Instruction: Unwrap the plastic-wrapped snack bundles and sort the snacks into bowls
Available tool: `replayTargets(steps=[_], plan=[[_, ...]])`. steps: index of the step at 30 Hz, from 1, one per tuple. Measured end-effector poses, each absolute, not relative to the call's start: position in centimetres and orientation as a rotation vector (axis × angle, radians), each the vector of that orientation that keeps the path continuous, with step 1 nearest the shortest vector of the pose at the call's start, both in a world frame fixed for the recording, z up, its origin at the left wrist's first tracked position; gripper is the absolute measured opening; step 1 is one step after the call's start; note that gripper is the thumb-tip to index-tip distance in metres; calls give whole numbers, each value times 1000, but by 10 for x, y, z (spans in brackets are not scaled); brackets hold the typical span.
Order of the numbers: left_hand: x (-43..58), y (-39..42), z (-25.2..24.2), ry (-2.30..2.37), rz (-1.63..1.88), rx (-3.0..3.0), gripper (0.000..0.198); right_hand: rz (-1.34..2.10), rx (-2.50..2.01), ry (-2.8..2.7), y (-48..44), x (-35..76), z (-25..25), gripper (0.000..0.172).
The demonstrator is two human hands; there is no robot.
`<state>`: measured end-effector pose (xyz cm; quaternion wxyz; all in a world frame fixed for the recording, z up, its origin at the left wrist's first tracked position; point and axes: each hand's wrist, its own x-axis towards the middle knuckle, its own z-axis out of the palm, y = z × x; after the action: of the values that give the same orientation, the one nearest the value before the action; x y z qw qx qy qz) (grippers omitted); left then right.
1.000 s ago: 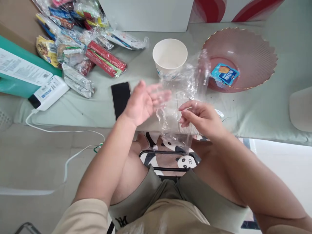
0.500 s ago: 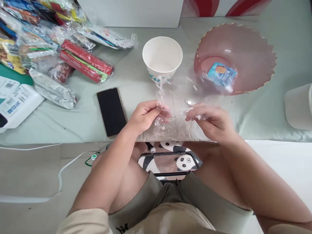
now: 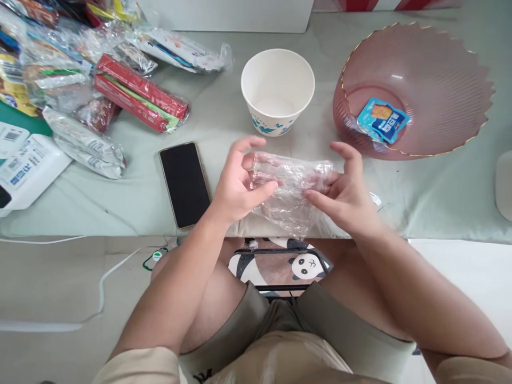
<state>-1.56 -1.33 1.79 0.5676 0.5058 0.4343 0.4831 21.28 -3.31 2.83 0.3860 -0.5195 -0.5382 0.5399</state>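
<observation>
A crinkled clear plastic bag [image 3: 290, 186] is stretched between my two hands, over the front edge of the table. My left hand [image 3: 240, 184] grips its left side, thumb in front and some fingers behind it, the index finger raised. On the right side my right hand [image 3: 346, 189] pinches the bag in the same way, index finger lifted off. Just beyond the hands stands a white paper cup [image 3: 276, 88] with blue leaf prints, and nothing shows inside. A blue snack packet [image 3: 383, 121] lies in a pink ribbed bowl [image 3: 444, 96] with a gold scalloped rim.
Left of my hand lies a black phone [image 3: 184, 184]. Farther left are a red wrapped box [image 3: 140, 96], a silver packet [image 3: 86, 144] and a heap of snack bags. A white box [image 3: 240, 13] stands at the back. A pale container [image 3: 504, 184] is cut off at the right edge.
The plastic, loose and blurred before, is now spread between both hands. The index fingers have lifted. The view has shifted slightly, so the cup and bowl look higher and farther right.
</observation>
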Motion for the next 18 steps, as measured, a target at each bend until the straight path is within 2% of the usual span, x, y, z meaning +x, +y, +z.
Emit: replayTargets(steps=[1,3,5,8,10,14,18], plan=[[-15,-13,18,1013,1150,1139,59,1387,-1364,-1356,-32,211,30,76],[-15,-12,18,962,1107,1058,71,1370,-1385,-1332,-30,210,32,61],[-16,-11,17,914,971,1043,59,1336,-1334,-1297,-28,210,35,47],[-18,-10,14,958,894,1061,36,1465,-1288,-1336,-26,212,36,44],[-21,-11,14,990,910,1074,32,1575,-1336,-1472,-27,213,35,38],[-26,-12,17,921,803,1142,44,1581,-1327,-1563,-30,211,32,31],[-30,-11,20,902,905,1209,21,1517,-1195,-1438,-30,212,26,16]])
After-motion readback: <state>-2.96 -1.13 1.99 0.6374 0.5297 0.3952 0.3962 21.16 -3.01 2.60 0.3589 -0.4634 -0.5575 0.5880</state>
